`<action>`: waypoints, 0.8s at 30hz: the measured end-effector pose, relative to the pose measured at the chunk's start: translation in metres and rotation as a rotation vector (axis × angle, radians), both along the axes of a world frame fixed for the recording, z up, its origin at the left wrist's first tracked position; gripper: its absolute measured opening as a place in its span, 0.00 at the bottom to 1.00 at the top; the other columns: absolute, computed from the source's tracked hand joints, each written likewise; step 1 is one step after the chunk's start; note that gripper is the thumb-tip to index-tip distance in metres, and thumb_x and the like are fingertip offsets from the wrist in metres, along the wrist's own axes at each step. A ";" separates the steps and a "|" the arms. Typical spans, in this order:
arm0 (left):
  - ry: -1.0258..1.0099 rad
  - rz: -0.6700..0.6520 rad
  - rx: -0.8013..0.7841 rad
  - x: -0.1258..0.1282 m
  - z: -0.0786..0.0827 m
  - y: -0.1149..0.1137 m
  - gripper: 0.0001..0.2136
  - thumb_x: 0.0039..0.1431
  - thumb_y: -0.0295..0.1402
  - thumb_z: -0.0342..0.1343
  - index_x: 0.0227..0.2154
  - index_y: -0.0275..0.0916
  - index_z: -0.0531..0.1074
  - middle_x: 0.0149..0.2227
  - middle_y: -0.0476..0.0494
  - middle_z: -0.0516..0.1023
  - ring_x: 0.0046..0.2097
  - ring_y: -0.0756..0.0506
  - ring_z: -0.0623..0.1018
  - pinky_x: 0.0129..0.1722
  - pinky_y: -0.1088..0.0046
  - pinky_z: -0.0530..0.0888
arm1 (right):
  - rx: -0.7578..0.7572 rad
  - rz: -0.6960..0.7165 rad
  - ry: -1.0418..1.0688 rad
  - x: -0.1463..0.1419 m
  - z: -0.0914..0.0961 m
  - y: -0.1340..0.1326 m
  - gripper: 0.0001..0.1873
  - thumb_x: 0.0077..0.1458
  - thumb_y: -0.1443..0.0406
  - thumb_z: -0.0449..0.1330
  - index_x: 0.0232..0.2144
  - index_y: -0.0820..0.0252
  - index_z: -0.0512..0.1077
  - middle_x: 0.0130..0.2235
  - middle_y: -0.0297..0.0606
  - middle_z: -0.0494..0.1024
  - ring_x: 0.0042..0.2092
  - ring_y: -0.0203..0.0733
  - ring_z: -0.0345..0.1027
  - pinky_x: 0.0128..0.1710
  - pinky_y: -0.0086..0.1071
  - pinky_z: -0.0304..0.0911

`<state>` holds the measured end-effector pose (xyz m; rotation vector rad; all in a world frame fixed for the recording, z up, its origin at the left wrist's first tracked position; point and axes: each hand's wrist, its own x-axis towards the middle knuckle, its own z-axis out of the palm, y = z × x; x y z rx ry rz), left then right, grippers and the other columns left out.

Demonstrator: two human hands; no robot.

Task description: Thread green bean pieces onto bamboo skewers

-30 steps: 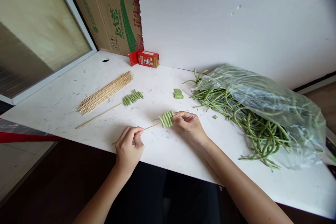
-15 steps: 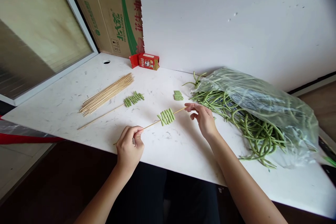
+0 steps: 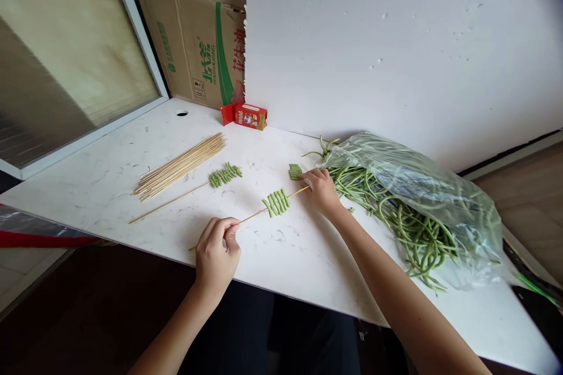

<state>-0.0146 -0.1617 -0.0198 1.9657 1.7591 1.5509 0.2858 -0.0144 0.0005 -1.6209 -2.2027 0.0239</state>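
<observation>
My left hand [image 3: 217, 252] pinches a bamboo skewer [image 3: 253, 216] near its lower end, above the table's front edge. Several short green bean pieces [image 3: 277, 203] are threaded side by side along its middle. My right hand [image 3: 322, 190] is at the skewer's far tip, its fingers extended to a small row of cut bean pieces [image 3: 295, 171] on the table. The fingertips seem to touch that row; the thumb is partly hidden. Another skewer [image 3: 171, 202], with bean pieces [image 3: 226, 174] on its far end, lies to the left.
A bundle of bare skewers [image 3: 180, 167] lies at the left. Long green beans [image 3: 417, 234] spill from a clear plastic bag [image 3: 440, 187] at the right. A small red box [image 3: 250, 116] stands at the back by a cardboard carton [image 3: 193, 53] and a white board [image 3: 352, 41].
My right hand has moved left and forward from beside the skewer's tip to the row of cut bean pieces. My left hand still holds the skewer. The view has tilted slightly.
</observation>
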 end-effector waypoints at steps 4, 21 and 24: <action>0.001 -0.001 -0.001 0.000 -0.001 0.001 0.06 0.69 0.25 0.55 0.39 0.41 0.75 0.36 0.45 0.80 0.40 0.46 0.80 0.42 0.72 0.75 | 0.049 0.004 -0.065 -0.002 0.000 0.007 0.12 0.68 0.63 0.60 0.48 0.57 0.81 0.47 0.47 0.81 0.50 0.57 0.64 0.52 0.46 0.62; 0.009 -0.006 -0.003 0.000 0.000 0.002 0.06 0.68 0.24 0.55 0.38 0.40 0.75 0.36 0.45 0.81 0.40 0.46 0.81 0.41 0.72 0.75 | -0.076 0.060 0.005 0.001 0.010 0.013 0.06 0.63 0.66 0.62 0.36 0.58 0.80 0.41 0.49 0.80 0.47 0.57 0.65 0.48 0.45 0.63; 0.008 -0.003 -0.005 0.000 0.000 0.001 0.06 0.68 0.24 0.55 0.38 0.41 0.75 0.36 0.45 0.80 0.40 0.46 0.80 0.41 0.72 0.75 | -0.100 0.046 0.233 0.004 0.009 0.004 0.07 0.64 0.63 0.61 0.37 0.57 0.79 0.40 0.46 0.81 0.46 0.54 0.68 0.48 0.45 0.63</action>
